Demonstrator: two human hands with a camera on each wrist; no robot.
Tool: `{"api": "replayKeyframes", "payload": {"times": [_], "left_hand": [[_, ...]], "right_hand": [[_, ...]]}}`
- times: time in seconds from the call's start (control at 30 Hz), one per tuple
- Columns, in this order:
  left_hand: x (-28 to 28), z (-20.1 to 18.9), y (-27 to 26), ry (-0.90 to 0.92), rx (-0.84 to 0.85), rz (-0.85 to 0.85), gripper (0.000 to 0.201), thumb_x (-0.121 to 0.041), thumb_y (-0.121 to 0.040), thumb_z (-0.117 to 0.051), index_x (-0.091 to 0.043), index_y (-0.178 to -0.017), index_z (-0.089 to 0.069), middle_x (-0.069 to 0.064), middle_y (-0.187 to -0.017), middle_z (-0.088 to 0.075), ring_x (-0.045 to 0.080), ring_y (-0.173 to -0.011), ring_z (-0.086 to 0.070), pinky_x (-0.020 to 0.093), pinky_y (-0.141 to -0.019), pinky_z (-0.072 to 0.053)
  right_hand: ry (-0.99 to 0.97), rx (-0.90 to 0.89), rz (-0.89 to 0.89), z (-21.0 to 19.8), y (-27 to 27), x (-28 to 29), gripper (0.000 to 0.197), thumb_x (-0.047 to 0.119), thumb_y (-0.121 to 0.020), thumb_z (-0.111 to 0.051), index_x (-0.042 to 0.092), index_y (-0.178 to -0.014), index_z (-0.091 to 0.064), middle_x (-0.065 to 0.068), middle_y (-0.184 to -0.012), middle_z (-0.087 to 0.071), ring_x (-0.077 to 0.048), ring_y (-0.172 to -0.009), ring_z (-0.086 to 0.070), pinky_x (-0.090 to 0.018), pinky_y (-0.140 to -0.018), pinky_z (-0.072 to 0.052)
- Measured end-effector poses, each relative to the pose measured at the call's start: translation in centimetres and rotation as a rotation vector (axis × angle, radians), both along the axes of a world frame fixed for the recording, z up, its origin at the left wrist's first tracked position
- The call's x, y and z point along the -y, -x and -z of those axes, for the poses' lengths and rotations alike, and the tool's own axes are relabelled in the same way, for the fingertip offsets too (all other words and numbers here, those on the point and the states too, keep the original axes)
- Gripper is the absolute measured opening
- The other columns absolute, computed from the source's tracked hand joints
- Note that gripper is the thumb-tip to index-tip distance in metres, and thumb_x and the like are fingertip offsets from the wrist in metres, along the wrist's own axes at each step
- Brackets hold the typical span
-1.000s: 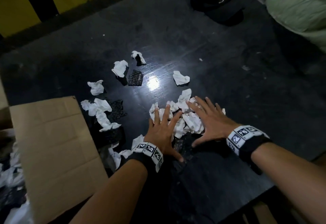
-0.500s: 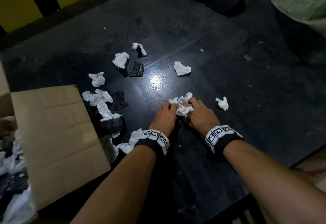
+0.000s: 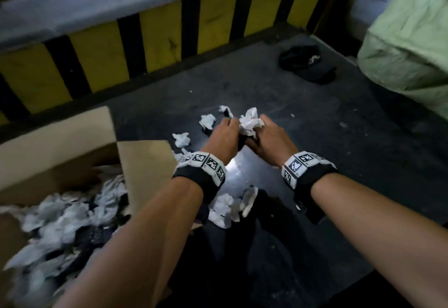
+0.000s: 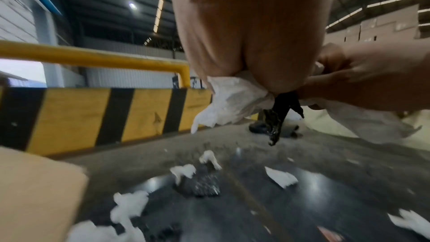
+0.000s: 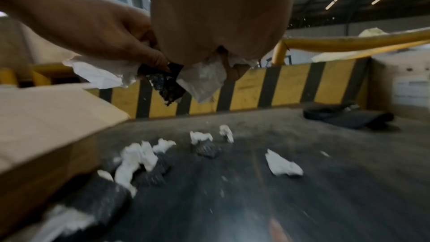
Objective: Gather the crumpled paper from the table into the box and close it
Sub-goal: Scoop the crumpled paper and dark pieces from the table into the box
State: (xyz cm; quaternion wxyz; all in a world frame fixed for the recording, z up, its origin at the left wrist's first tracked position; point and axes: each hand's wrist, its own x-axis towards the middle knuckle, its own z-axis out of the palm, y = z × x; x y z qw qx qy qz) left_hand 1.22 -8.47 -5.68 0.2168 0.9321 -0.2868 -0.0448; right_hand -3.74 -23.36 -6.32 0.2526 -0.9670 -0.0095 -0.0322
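Both hands hold one bunch of crumpled white and black paper (image 3: 249, 123) above the dark table (image 3: 339, 162). My left hand (image 3: 224, 138) grips its left side and my right hand (image 3: 269, 140) its right side. From below, the left wrist view shows white paper (image 4: 232, 102) and a black scrap (image 4: 277, 119) hanging from the curled fingers; the right wrist view shows the same bunch (image 5: 200, 80). The open cardboard box (image 3: 55, 152) stands at the left with crumpled paper (image 3: 68, 215) inside. Loose pieces (image 3: 181, 139) lie on the table, and more paper (image 3: 230, 206) lies beneath my wrists.
A black cap (image 3: 308, 63) lies at the table's far right. A pale green sack (image 3: 409, 41) stands at the right edge. A yellow and black striped barrier (image 3: 145, 48) runs behind the table. The box's flap (image 3: 148, 169) reaches toward my left arm.
Both hands closed round the gathered pile and lifted it off the table, shifting left toward the box. One white piece stayed on the table.
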Motion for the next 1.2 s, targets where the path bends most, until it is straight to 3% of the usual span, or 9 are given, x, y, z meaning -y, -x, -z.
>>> {"api": "replayKeyframes", "payload": {"times": [0.27,0.5,0.6,0.7,0.8,0.93,1.03,1.13,1.2], "left_hand": [[-18.9,-9.8,2.5,0.05,0.155,-0.22,0.021,-0.005,-0.092,-0.054,-0.003,-0.112,-0.048,0.017,-0.113,-0.049,0.036,-0.098,-0.054,0.045,-0.088,-0.045],[-36.2,-7.4,7.8,0.057,0.244,-0.367,0.021,-0.003,-0.092,-0.048,0.007,-0.11,-0.05,0.023,-0.104,-0.05,0.034,-0.086,-0.052,0.041,-0.078,-0.047],[-41.1,-2.7,8.7,-0.066,0.057,-0.477,0.051,-0.025,-0.09,-0.049,0.008,-0.129,-0.046,0.03,-0.126,-0.047,0.046,-0.113,-0.05,0.055,-0.098,-0.044],[-44.5,0.2,9.5,-0.208,-0.209,-0.537,0.071,-0.036,-0.091,-0.062,-0.015,-0.149,-0.026,0.02,-0.155,-0.02,0.042,-0.138,-0.036,0.048,-0.113,-0.035],[-46.8,1.2,9.2,-0.234,-0.332,-0.586,0.057,-0.043,-0.088,-0.064,-0.032,-0.138,-0.038,0.012,-0.157,-0.016,0.036,-0.125,-0.053,0.045,-0.106,-0.044],[-47.7,1.4,8.1,-0.366,-0.456,-0.562,0.038,-0.051,-0.085,-0.065,-0.037,-0.121,-0.062,0.009,-0.151,-0.026,0.032,-0.117,-0.06,0.04,-0.104,-0.047],[-47.3,2.1,7.7,-0.471,-0.603,-0.422,0.05,-0.054,-0.089,-0.061,-0.029,-0.132,-0.062,0.005,-0.147,-0.049,0.028,-0.128,-0.053,0.037,-0.105,-0.043],[-47.8,2.7,7.0,-0.549,-0.636,-0.447,0.054,-0.054,-0.091,-0.057,-0.01,-0.122,-0.064,0.012,-0.128,-0.064,0.029,-0.113,-0.063,0.036,-0.088,-0.048],[-48.3,2.0,6.0,-0.551,-0.582,-0.49,0.049,-0.048,-0.095,-0.054,-0.007,-0.12,-0.063,0.013,-0.122,-0.066,0.03,-0.109,-0.064,0.035,-0.083,-0.047]], "right_hand": [[-0.094,0.158,-0.241,-9.0,-2.0,-17.8,0.032,0.037,-0.092,-0.056,0.019,-0.118,-0.061,-0.012,-0.114,-0.054,-0.038,-0.097,-0.06,-0.045,-0.079,-0.051],[-0.103,0.024,-0.437,-8.4,-0.6,-34.3,0.034,0.032,-0.088,-0.061,0.017,-0.118,-0.062,-0.014,-0.119,-0.057,-0.038,-0.107,-0.06,-0.042,-0.09,-0.051],[0.056,-0.153,-0.451,-6.1,0.1,-38.0,0.039,0.031,-0.087,-0.064,0.019,-0.123,-0.057,-0.015,-0.13,-0.05,-0.038,-0.11,-0.059,-0.039,-0.09,-0.049],[0.294,-0.382,-0.463,-3.4,0.2,-39.5,0.054,0.038,-0.084,-0.068,0.028,-0.134,-0.05,-0.01,-0.156,-0.024,-0.04,-0.13,-0.047,-0.049,-0.104,-0.044],[0.414,-0.45,-0.43,-3.4,0.1,-40.6,0.059,0.041,-0.087,-0.068,0.028,-0.14,-0.046,-0.009,-0.16,-0.016,-0.04,-0.136,-0.039,-0.051,-0.106,-0.042],[0.423,-0.543,-0.499,-2.4,-0.7,-43.0,0.071,0.042,-0.081,-0.073,0.031,-0.145,-0.043,-0.016,-0.148,-0.038,-0.036,-0.124,-0.054,-0.04,-0.101,-0.048],[0.558,-0.687,-0.576,0.2,-1.1,-44.3,0.059,0.042,-0.079,-0.072,0.035,-0.136,-0.056,-0.009,-0.146,-0.049,-0.031,-0.125,-0.054,-0.039,-0.101,-0.047],[0.675,-0.758,-0.574,6.7,-4.8,-43.1,0.038,0.057,-0.056,-0.08,0.049,-0.092,-0.071,-0.002,-0.121,-0.069,-0.033,-0.102,-0.065,-0.051,-0.088,-0.054],[0.609,-0.755,-0.556,6.9,-6.6,-42.0,0.031,0.061,-0.055,-0.076,0.051,-0.084,-0.07,0.001,-0.113,-0.072,-0.032,-0.095,-0.067,-0.052,-0.082,-0.057]]}}
